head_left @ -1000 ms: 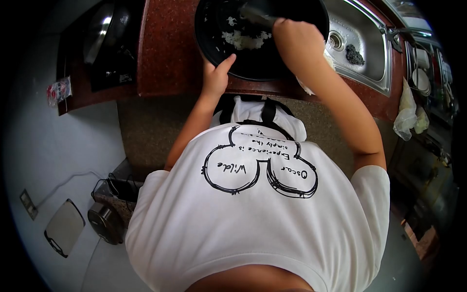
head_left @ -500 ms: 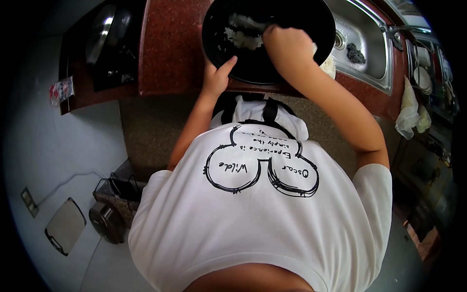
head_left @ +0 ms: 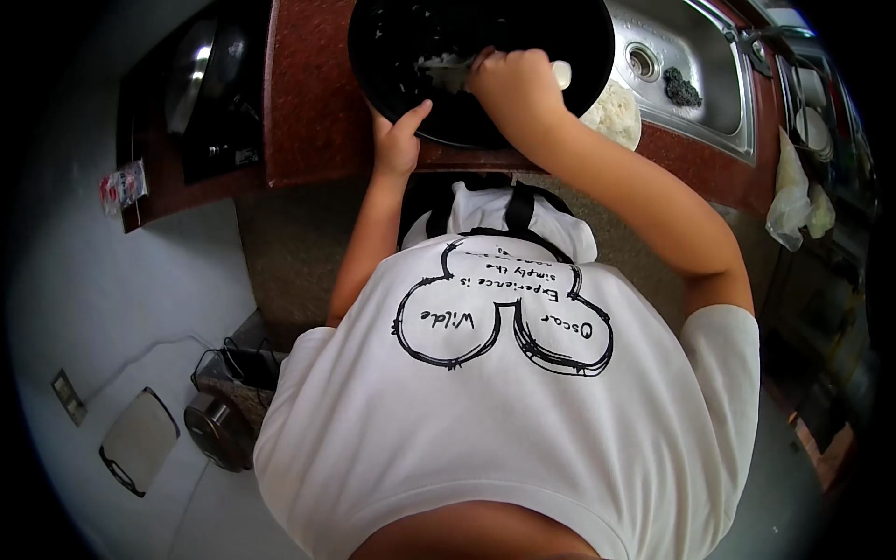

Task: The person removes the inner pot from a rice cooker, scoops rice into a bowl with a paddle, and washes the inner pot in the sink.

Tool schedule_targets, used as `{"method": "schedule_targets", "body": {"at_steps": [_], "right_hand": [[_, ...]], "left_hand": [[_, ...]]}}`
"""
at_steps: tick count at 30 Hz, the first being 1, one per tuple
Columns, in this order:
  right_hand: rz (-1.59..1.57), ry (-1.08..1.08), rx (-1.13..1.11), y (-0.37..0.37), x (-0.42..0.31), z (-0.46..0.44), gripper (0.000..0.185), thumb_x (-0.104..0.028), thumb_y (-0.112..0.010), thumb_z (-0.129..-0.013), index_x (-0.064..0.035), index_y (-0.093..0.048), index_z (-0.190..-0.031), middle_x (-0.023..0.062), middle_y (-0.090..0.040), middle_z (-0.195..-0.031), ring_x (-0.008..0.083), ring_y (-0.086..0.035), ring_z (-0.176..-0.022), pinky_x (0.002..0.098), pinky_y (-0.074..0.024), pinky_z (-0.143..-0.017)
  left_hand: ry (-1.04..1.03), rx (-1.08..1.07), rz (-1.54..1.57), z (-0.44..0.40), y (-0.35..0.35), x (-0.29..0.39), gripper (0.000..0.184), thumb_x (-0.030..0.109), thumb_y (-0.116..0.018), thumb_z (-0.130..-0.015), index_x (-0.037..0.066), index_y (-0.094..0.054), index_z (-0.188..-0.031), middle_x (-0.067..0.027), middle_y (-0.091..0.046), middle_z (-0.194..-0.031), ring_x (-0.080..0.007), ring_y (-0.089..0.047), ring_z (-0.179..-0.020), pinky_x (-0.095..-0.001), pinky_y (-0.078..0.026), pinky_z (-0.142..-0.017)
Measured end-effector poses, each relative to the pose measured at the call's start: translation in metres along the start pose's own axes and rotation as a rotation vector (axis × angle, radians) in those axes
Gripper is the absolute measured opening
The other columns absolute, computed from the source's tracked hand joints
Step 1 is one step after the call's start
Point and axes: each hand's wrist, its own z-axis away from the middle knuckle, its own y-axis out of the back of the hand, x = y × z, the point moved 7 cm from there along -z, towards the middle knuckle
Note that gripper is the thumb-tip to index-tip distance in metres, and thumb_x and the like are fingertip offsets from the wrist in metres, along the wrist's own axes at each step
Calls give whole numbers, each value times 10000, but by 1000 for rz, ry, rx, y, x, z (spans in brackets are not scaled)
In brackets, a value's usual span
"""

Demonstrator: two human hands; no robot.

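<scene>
Pan (head_left: 583,35) just shifted left, away from the sink (head_left: 717,45); white heap (head_left: 615,117) beside the pan's right rim now more exposed. Means more room between pan and sink. Left hand (head_left: 397,147) clasps pan's near-left rim, thumb up, other fingers mostly hidden. Right hand (head_left: 519,89) clenched round 1 utensil (head_left: 562,75) above pan, pale end sticking out. White grains (head_left: 450,73) inside pan, left of centre, partly blurred.

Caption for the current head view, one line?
Left hand gripping a black pan, right hand holding a utensil at the white rice, beside a sink.
</scene>
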Motion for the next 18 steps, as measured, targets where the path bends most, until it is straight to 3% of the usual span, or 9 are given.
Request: {"method": "schedule_targets", "body": {"at_steps": [3,4,6,8,9,12,15,18], "right_hand": [[-12,-155,117,25,29,-18,212,-134,-622,-651,-57,-616,-849,-15,-584,-572,117,-611,-508,221,-424,-414],[-49,-168,253,30,33,-24,60,-131,-617,-627,-87,-577,-634,-20,-492,-492,126,-536,-438,262,-337,-366],[-61,-217,102,35,33,-35,177,-164,-549,-722,-45,-635,-821,51,-601,-686,166,-593,-592,288,-431,-495],[116,-142,373,28,21,-26,61,-131,-613,-629,-82,-577,-635,3,-489,-502,133,-513,-435,280,-335,-386],[136,-86,235,26,12,-20,221,-155,-605,-676,-75,-615,-881,-8,-515,-599,132,-525,-517,258,-367,-488],[283,185,58,13,-9,-2,96,-172,-596,-662,-123,-646,-728,23,-528,-677,159,-540,-606,270,-363,-545],[131,169,101,7,6,-1,31,-159,-610,-644,-155,-640,-652,22,-536,-690,154,-539,-627,259,-358,-565],[-12,80,198,33,28,-11,82,-166,-628,-599,-84,-625,-610,46,-541,-608,191,-561,-577,311,-393,-549]], "left_hand": [[24,17,48,2,-2,2,667,-107,-533,-707,48,-277,-1302,-90,-409,-1229,-200,-416,-1127,-317,-342,-970],[48,15,46,3,-1,2,674,-113,-533,-700,49,-277,-1302,-89,-412,-1227,-202,-420,-1124,-317,-345,-969],[84,15,30,2,2,2,685,-121,-533,-689,49,-277,-1301,-89,-416,-1222,-203,-425,-1119,-315,-350,-964],[107,20,-1,3,2,-5,694,-126,-533,-679,49,-277,-1299,-90,-419,-1217,-201,-429,-1113,-312,-353,-958],[84,4,-13,2,2,-6,693,-127,-531,-677,47,-277,-1298,-91,-419,-1216,-199,-428,-1113,-310,-352,-956],[33,-29,-40,-2,3,-5,693,-127,-527,-672,42,-278,-1296,-93,-418,-1214,-196,-425,-1111,-303,-351,-950],[37,-34,-45,0,2,-6,694,-120,-529,-670,37,-273,-1296,-96,-417,-1211,-196,-425,-1108,-301,-352,-945],[50,-38,-62,-1,3,-7,675,-125,-519,-675,36,-293,-1290,-101,-435,-1200,-205,-445,-1098,-308,-376,-930]]}}
